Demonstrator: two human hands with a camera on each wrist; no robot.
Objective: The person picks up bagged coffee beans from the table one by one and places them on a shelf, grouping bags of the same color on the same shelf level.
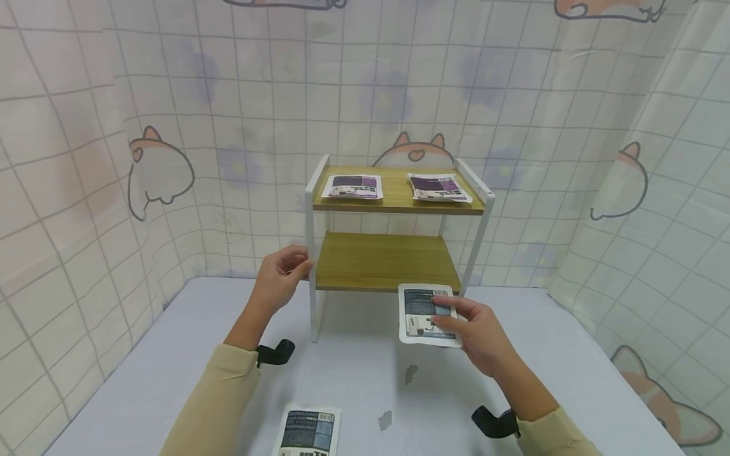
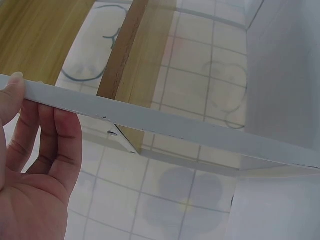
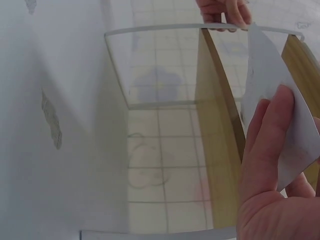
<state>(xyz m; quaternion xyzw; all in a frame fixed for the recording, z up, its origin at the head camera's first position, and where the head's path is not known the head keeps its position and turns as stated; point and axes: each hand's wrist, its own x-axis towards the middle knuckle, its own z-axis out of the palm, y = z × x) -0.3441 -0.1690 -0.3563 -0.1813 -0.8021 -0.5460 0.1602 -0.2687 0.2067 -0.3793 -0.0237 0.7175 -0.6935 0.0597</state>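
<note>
My left hand (image 1: 279, 275) holds the left white post of a two-tier shelf (image 1: 388, 263). In the left wrist view the thumb lies on one side of the white post (image 2: 165, 122) and the fingers curl behind it. A flat white-edged packet (image 1: 418, 323) with a dark blue-grey label is pinched in my right hand (image 1: 476, 332), in front of the lower board's right front edge. The right wrist view shows the packet's plain white back (image 3: 280, 120) with fingers against it. Two similar packets with purple labels, a left one (image 1: 353, 187) and a right one (image 1: 439, 188), lie on the top board.
Another dark-labelled packet (image 1: 308, 434) lies on the white tabletop (image 1: 171, 354) at the front, partly cut off by the frame edge. Two grey torn-looking patches mark the table, one of them (image 1: 385, 420) near the front. A grid-patterned curtain (image 1: 256, 82) surrounds the table.
</note>
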